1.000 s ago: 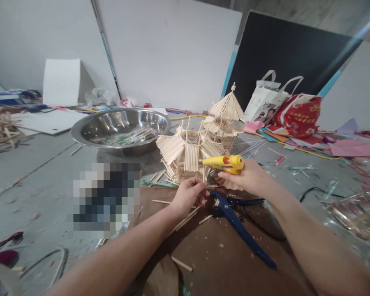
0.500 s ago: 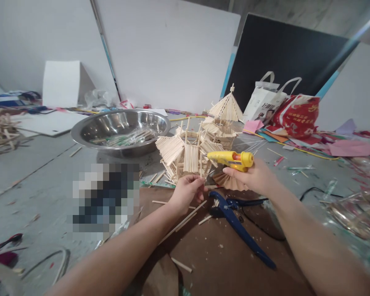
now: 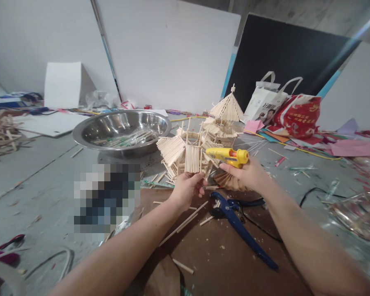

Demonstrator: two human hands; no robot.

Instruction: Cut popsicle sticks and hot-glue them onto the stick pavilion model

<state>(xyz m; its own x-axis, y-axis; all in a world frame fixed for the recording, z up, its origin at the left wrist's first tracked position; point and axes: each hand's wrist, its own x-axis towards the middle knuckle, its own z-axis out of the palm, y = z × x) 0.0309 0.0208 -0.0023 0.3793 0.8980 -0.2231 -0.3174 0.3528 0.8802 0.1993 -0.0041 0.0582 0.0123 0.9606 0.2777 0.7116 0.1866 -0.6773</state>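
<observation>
My single feed: head-worn camera, facing forward and down. I see left hand (image 3: 187,191) and right hand (image 3: 249,174) close, near mid-frame; white board (image 3: 169,53) farther back.

Level yellow glue gun (image 3: 227,156) beside pale wooden-stick model (image 3: 192,158)

Looks like a craft workshop from here: grey floor (image 3: 49,174) strewn with coloured paper (image 3: 354,147), wooden stick models (image 3: 192,159), blue cutters (image 3: 245,235), a yellow glue gun (image 3: 223,155).
</observation>
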